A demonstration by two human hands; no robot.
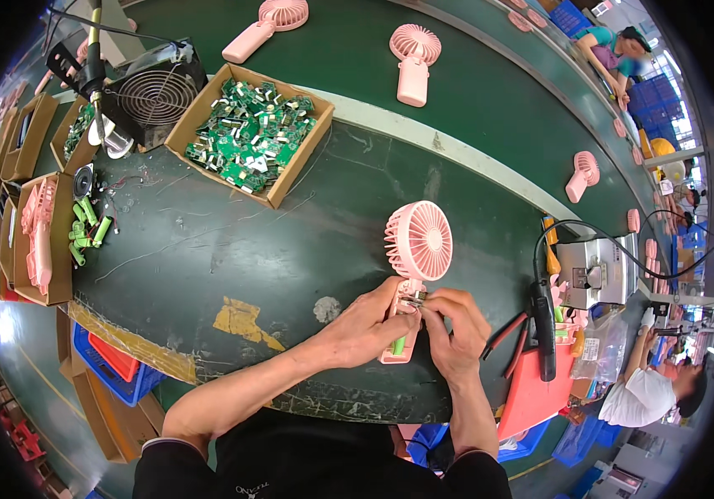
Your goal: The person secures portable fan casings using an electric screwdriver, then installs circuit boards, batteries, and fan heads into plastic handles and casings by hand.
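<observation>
A pink handheld fan [425, 241] lies in front of me, its round cage pointing away and its handle opened up. A green battery cell [399, 343] shows inside the handle's lower end. My left hand [365, 324] is closed around the handle from the left. From the right, my right hand [457, 333] pinches a small metallic part [414, 298] at the fan's neck, where the handle joins the cage. The fingers partly cover that part, so its exact kind does not show.
A carton of green circuit boards [249, 133] stands at the back left, near loose green cells [88, 231] and a box of pink shells [39, 233]. Pink fans [413, 79] lie on the green conveyor beyond. Pliers [507, 343] and a black-handled corded tool [544, 333] lie at right.
</observation>
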